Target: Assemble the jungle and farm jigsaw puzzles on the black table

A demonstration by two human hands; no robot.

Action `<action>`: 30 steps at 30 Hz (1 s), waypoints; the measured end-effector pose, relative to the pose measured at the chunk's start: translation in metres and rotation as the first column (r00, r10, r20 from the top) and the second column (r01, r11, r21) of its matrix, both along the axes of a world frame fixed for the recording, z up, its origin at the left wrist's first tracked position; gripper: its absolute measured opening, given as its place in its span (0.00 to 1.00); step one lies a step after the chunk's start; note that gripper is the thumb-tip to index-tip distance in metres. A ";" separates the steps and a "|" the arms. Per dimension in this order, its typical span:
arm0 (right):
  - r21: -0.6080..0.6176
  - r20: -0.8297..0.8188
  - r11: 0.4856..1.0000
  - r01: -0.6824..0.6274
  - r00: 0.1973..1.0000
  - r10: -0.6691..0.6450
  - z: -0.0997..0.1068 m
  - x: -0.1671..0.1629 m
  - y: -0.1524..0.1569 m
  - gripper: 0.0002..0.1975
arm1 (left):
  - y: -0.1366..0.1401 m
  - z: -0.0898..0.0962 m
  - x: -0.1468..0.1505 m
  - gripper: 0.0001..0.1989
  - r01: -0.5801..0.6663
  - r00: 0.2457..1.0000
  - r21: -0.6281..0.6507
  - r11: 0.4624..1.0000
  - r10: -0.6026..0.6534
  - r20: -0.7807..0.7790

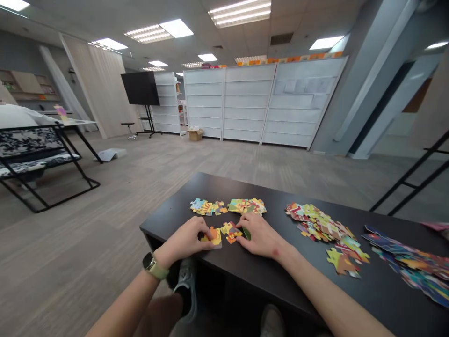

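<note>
My left hand (191, 238), with a watch on its wrist, pinches an orange and yellow jigsaw puzzle piece (215, 238) near the table's front edge. Just right of it, my right hand (257, 234) has thumb and fingers closed at the side of a yellow, red and purple puzzle piece (231, 231). The two pieces lie very near each other; I cannot tell whether they interlock. A bit of green shows beneath my right palm. Behind my hands lie a group of yellow and blue pieces (207, 207) and a group of green and yellow pieces (247, 206).
A heap of mixed puzzle pieces (321, 223) spreads over the right part of the black table (210, 185). Farther right lies a pile of dark blue pieces (414, 262). A person in white (21, 114) sits on a patterned chair (33, 140) at the far left.
</note>
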State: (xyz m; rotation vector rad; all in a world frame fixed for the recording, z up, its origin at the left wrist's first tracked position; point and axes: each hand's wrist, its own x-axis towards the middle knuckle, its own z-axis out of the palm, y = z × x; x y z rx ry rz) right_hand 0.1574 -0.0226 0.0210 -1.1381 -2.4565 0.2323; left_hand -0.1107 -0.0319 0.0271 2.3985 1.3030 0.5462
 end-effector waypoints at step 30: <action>-0.091 -0.144 0.994 -0.059 0.988 0.045 -0.006 0.029 0.007 0.20 | -0.003 -0.013 0.031 0.22 0.236 0.958 0.054 0.970 -0.241 0.158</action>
